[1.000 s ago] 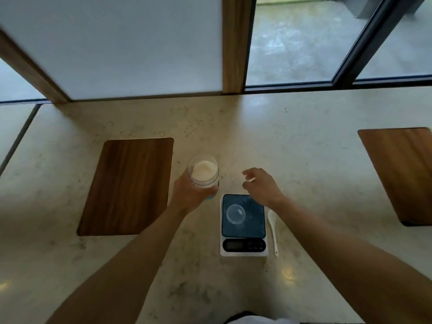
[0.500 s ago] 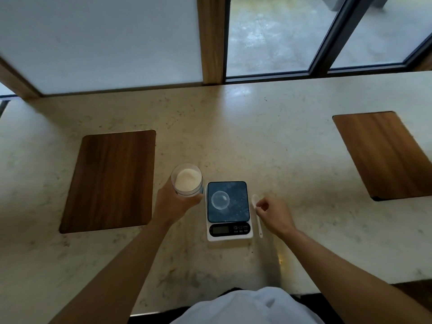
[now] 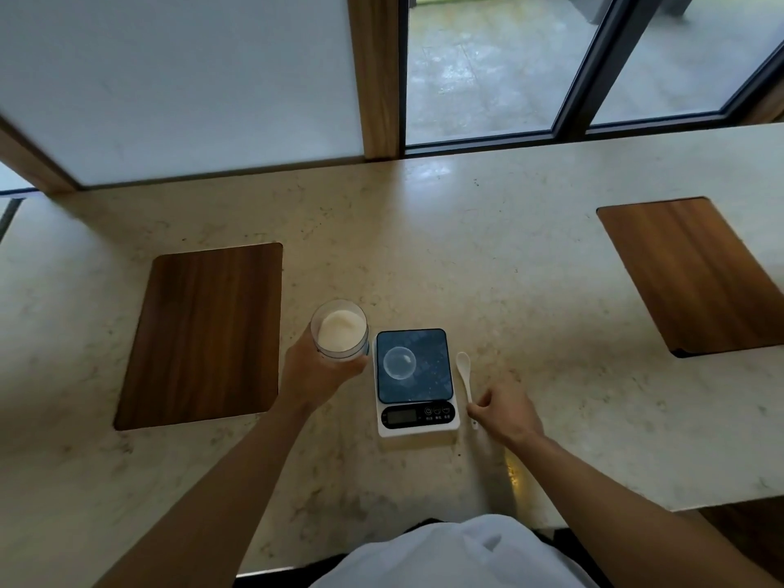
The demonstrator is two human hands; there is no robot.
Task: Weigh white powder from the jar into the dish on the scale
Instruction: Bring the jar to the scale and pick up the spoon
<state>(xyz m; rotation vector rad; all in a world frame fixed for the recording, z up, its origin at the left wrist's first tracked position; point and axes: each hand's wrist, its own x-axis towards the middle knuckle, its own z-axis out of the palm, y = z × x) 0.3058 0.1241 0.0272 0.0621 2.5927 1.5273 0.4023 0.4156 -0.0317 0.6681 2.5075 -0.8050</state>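
Note:
A clear lidless jar (image 3: 339, 329) holding white powder stands just left of the scale, and my left hand (image 3: 315, 372) is wrapped around its near side. The white kitchen scale (image 3: 415, 384) has a dark platform with a small clear dish (image 3: 399, 363) on it that looks empty. Right of the scale a white spoon (image 3: 466, 377) lies on the counter, bowl pointing away. My right hand (image 3: 505, 411) has its fingers pinched on the near part of the spoon's handle.
Two dark wooden boards lie on the pale stone counter (image 3: 488, 256): one (image 3: 203, 333) left of the jar, one (image 3: 695, 273) at the far right. A window wall runs along the counter's far edge. The near edge is right below my arms.
My right hand came down from above the scale's far corner to the right side and closed on the spoon's handle. My left hand stayed on the jar. The camera view shifted back.

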